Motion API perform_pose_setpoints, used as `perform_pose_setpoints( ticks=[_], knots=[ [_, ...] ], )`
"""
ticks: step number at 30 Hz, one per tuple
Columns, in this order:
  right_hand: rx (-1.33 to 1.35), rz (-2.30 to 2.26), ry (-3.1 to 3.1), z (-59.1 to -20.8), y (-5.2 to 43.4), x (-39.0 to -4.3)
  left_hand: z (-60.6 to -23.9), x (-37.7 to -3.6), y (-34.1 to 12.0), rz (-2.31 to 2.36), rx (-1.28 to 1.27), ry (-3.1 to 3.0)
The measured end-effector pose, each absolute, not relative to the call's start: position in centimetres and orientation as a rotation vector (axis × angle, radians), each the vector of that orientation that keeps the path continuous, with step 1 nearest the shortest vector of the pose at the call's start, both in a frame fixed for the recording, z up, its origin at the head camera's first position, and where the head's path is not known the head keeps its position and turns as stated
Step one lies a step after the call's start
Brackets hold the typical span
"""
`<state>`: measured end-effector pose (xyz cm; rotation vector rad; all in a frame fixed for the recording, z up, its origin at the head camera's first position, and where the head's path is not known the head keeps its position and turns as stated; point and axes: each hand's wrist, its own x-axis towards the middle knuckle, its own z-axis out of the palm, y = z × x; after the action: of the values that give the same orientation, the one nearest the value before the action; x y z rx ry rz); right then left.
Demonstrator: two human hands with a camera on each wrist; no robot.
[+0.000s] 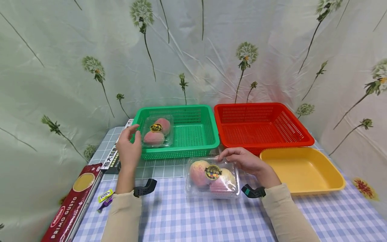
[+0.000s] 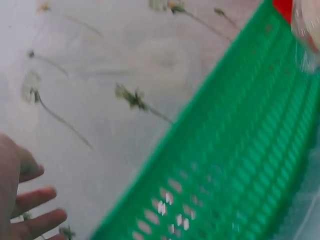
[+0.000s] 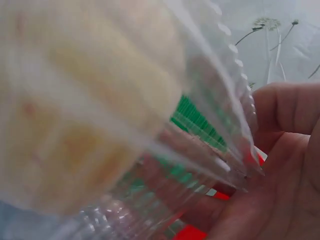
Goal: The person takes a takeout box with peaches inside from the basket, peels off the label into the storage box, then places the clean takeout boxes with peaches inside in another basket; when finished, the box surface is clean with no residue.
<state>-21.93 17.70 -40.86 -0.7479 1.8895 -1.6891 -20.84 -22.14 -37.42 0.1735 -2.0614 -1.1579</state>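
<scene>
One peach pack (image 1: 157, 131) already in green basket (image 1: 193, 143), centre frame. Left hand (image 1: 129, 148) beside it, fingers spread, empty. Second pack (image 1: 212, 177) on counter (image 1: 193, 215), lower centre; right hand (image 1: 246, 163) fingers curled on far edge. Judged half done.

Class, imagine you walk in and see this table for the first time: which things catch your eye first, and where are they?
Brightest are the green basket and red basket side by side at the back, with a yellow tray in front of the red one. A clear peach box sits in the green basket's left end, beside the open left hand. The right hand grips a second peach box on the checked tablecloth.
</scene>
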Motion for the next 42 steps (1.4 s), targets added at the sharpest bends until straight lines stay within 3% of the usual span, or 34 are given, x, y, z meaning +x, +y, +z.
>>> perform_pose_setpoints(
  ticks=[6,14,19,26,33,42],
  knots=[
    [-0.663,-1.722,1.98,-41.2,17.5,-21.9,-35.7,-19.7,-19.8,-1.358,-0.145,-2.18],
    [-0.646,-1.596,2.181,-40.5,17.4,-21.6,-34.8,-18.4,-17.3,-1.636,-0.887,-2.512],
    [-0.69,-1.384,2.339,-39.3,17.6,-21.1,-35.4,-18.1,-15.4,-1.591,-1.13,-2.763],
    [-0.791,-1.13,2.484,-37.5,18.7,-20.1,-36.8,-18.2,-14.2,-1.348,-1.229,-2.929],
    [-0.843,-1.184,2.489,-36.2,18.9,-19.4,-37.8,-18.5,-13.7,-1.269,-1.258,-3.045],
    [-0.816,-1.151,2.417,-37.0,17.5,-19.5,-39.4,-18.9,-13.4,-1.241,-1.203,-3.135]
  ],
)
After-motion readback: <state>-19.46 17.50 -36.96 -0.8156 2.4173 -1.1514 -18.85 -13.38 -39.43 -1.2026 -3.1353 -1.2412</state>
